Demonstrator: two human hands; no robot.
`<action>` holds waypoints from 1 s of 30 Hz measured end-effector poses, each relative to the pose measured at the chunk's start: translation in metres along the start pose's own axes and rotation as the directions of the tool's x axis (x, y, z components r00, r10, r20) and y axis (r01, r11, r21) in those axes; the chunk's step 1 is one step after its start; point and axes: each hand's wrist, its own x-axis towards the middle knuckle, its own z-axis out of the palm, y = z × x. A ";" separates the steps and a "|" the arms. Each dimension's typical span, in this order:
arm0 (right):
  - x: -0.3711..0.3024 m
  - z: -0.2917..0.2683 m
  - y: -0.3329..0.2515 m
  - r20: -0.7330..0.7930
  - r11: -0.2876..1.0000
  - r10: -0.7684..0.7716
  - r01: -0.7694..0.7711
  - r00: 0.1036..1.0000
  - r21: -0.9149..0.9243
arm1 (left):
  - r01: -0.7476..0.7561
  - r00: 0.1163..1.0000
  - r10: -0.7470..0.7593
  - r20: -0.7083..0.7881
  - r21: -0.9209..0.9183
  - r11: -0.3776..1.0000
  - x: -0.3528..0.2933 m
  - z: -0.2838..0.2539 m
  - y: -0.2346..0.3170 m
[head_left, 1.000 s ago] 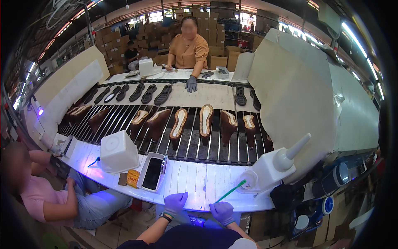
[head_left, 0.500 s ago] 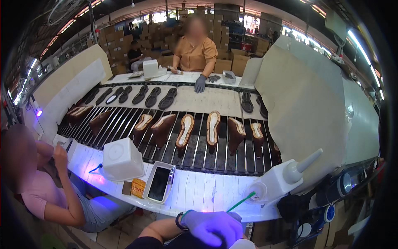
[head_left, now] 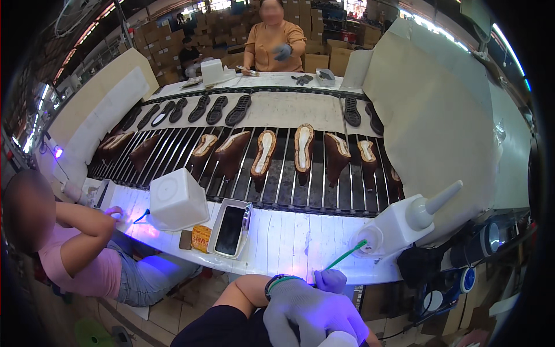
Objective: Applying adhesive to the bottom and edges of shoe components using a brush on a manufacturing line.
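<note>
My left hand point(head_left: 306, 309), in a grey glove with a watch at the wrist, drapes across my right arm with its fingers apart, holding nothing visible. Beyond it, my gloved right hand point(head_left: 330, 280) rests curled at the near edge of the white table point(head_left: 289, 260); what its fingers enclose, if anything, is hidden. The lower end of a green stick point(head_left: 346, 255) lies right by that hand. Its upper end enters an opening in a white plastic jug point(head_left: 396, 228) with a long spout. A phone point(head_left: 230, 230) lies in a white tray point(head_left: 247, 222) left of the jug.
Past the table, a roller conveyor point(head_left: 283, 199) carries several upturned brown boots point(head_left: 304, 150). Dark soles point(head_left: 237, 110) lie on a pale strip behind them. A cut white container point(head_left: 178, 199) stands left. A co-worker point(head_left: 87, 248) sits left; another person point(head_left: 274, 46) stands across.
The view has tilted, so the table and conveyor sit higher. My right hand shows more. The person across has lifted a gloved hand off the far ledge; the co-worker at left has lowered a hand.
</note>
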 end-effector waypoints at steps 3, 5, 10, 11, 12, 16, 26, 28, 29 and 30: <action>-0.002 -0.005 -0.004 0.026 0.999 0.011 -0.010 1.000 -0.037 | -0.028 0.999 0.028 0.024 -0.030 0.999 0.002 0.007 -0.007; -0.006 -0.004 -0.005 0.037 0.998 0.022 -0.020 0.999 -0.057 | -0.048 0.998 0.050 0.040 -0.056 0.997 0.002 0.009 -0.003; -0.006 -0.006 -0.002 -0.016 1.000 0.000 0.001 1.000 0.012 | -0.108 0.992 0.116 0.054 -0.124 0.986 0.002 0.014 0.003; -0.005 -0.007 -0.002 -0.014 1.000 0.007 -0.007 1.000 0.010 | -0.123 0.990 0.132 0.054 -0.144 0.982 0.004 0.007 0.006; -0.003 -0.007 -0.001 -0.040 1.000 0.000 0.000 0.999 -0.004 | -0.139 0.987 0.150 0.053 -0.165 0.977 0.006 0.004 0.005; 0.005 -0.007 0.000 -0.041 1.000 0.008 -0.008 0.999 -0.001 | -0.209 0.976 0.217 0.009 -0.233 0.950 0.002 0.005 0.015; 0.000 0.029 0.007 0.125 0.880 0.268 -0.295 0.955 0.371 | -0.259 0.962 0.248 -0.110 -0.093 0.961 -0.013 0.001 0.066; 0.023 0.053 -0.002 0.213 0.891 0.141 -0.218 0.967 0.398 | -0.086 0.972 0.041 -0.231 -0.189 0.978 -0.026 -0.001 0.074; 0.025 0.059 -0.011 0.273 0.893 0.064 -0.177 0.960 0.413 | 0.028 0.931 -0.078 -0.357 -0.145 0.989 -0.032 0.010 0.072; 0.021 0.063 -0.012 0.325 0.899 0.012 -0.153 0.946 0.411 | 0.162 0.874 -0.170 -0.456 -0.056 0.985 -0.039 0.016 0.060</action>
